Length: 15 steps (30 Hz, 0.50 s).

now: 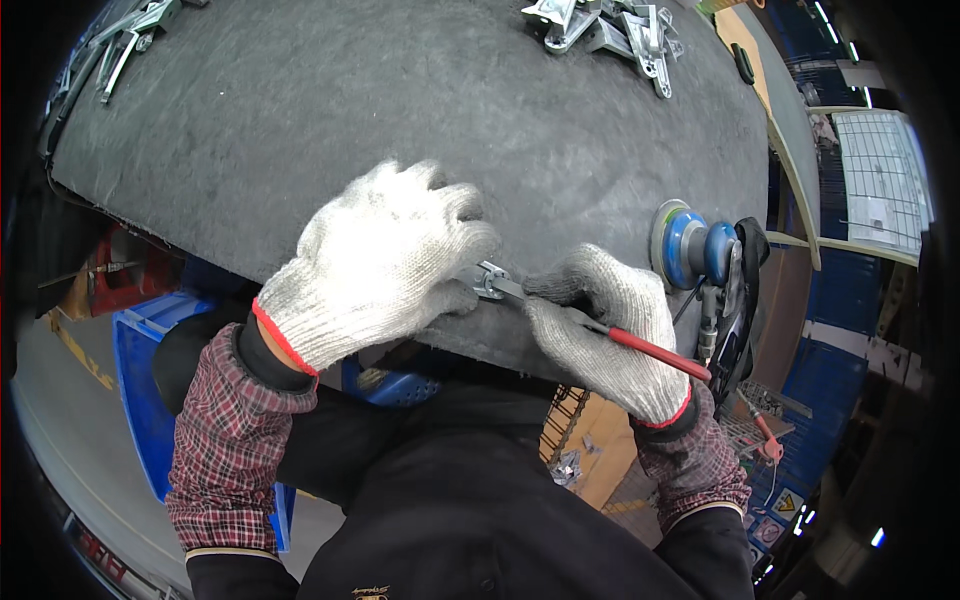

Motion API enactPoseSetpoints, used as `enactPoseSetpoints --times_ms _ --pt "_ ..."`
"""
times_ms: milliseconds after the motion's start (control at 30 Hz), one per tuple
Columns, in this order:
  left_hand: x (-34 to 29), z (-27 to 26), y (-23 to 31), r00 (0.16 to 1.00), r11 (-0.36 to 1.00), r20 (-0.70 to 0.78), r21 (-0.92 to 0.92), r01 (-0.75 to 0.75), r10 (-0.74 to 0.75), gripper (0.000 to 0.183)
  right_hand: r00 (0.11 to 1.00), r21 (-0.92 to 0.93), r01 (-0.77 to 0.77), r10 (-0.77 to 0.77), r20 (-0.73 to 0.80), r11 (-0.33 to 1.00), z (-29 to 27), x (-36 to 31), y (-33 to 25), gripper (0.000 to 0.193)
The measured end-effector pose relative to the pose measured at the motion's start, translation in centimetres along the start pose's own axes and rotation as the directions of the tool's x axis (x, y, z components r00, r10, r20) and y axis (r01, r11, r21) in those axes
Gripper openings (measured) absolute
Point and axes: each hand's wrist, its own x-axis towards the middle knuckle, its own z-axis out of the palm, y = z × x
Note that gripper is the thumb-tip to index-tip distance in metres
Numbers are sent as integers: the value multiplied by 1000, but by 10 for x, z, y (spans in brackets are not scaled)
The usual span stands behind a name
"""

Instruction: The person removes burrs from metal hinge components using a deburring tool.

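Observation:
My left hand, in a white knit glove with a red cuff edge, is closed on a small silver metal part near the table's front edge. Most of that part is hidden by the glove. A hand file with a red handle lies in my gloved right hand, fingers wrapped round it. Its flat grey blade points left, and the tip meets the metal part just beyond my left fingers.
The dark grey padded table bears a blue round sander right of my right hand. Several silver metal castings lie at the far edge, more castings at the far left. A blue plastic crate stands below the table, left.

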Motion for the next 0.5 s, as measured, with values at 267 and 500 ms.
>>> enactPoseSetpoints --times_ms 267,500 --pt "-1 -3 2 998 999 59 -43 27 -25 38 994 -122 44 -32 100 992 -7 6 -10 16" --pt "1 -3 2 1000 999 8 -51 2 -2 37 994 -54 -99 101 35 994 -4 5 -12 21"
